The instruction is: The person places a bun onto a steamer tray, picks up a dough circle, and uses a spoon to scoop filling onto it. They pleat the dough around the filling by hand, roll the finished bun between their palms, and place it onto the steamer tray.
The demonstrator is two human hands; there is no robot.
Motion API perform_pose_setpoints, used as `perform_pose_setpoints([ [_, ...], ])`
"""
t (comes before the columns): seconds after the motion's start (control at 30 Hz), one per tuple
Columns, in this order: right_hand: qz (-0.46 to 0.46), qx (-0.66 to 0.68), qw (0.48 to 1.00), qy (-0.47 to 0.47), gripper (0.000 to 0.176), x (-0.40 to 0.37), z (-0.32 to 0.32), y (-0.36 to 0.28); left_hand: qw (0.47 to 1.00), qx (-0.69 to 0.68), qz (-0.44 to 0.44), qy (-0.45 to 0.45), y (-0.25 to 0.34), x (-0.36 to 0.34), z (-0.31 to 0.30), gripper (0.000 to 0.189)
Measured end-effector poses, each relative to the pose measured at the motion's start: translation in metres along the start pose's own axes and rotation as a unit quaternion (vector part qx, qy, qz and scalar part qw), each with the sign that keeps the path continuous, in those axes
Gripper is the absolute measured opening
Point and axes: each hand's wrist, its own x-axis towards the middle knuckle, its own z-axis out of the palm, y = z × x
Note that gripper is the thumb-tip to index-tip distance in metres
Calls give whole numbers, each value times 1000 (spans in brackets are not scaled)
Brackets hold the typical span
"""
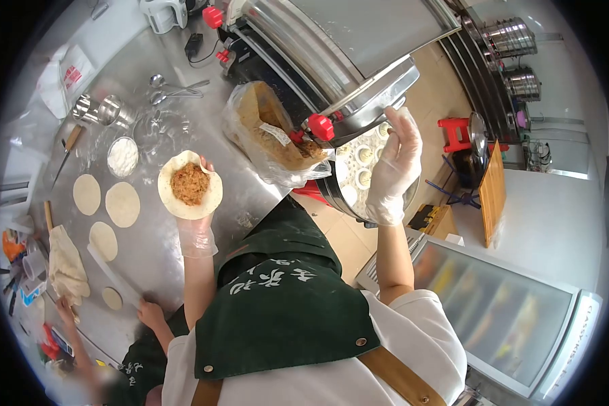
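Observation:
On my gloved left hand [197,231] rests a round dough wrapper [214,194] with a heap of reddish-brown filling [189,184] in its middle. The fingertips curl over its far edge. My gloved right hand [396,166] is raised above a round steamer [328,184] beside the table, its fingers extended close to the machine's edge and nothing visible in them. Several pleated buns [365,155] sit in the steamer, partly covered by that hand. Between the hands, a clear plastic bag [260,128] of filling lies on the table edge.
Flat dough rounds [122,204], a bowl of flour [123,157], spoons [176,93] and a knife [68,152] lie on the metal table [162,250]. A dough roller machine [304,54] stands ahead. At left, a co-worker's hand [152,316] is near a white strip [115,274].

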Motion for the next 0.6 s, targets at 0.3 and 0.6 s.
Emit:
perform_pose_setpoints([
  [0.3, -141, -160, 976, -38, 46, 13, -10, -1, 999, 3, 11, 46, -11, -2, 1, 41],
  [0.6, -193, -221, 953, -70, 61, 20, -15, 11, 999, -26, 4, 48, -14, 3, 5, 42],
])
